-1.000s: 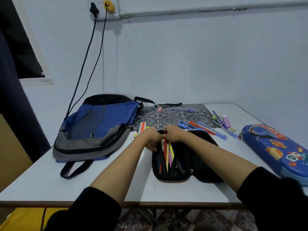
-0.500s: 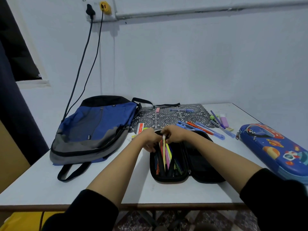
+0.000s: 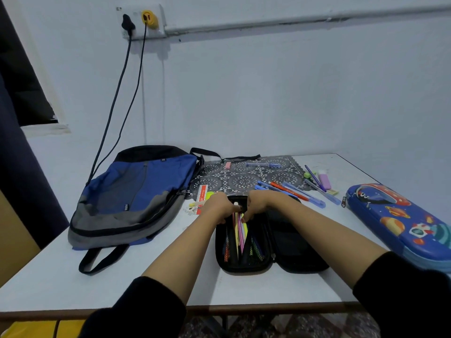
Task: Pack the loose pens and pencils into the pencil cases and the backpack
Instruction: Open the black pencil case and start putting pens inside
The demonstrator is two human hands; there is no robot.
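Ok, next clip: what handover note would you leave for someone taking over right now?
Left hand and right hand both grip the tops of the pencils in the open black case.
Done: several pencils are in that case.
To do: loose pens on the mat and table behind it; the blue case lies shut at the right, the backpack flat at the left.

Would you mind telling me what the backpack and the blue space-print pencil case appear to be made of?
Backpack: soft woven fabric, likely nylon, matte; it sags and creases. Blue space-print pencil case: probably moulded semi-rigid shell, glossy print; it holds a smooth domed shape.
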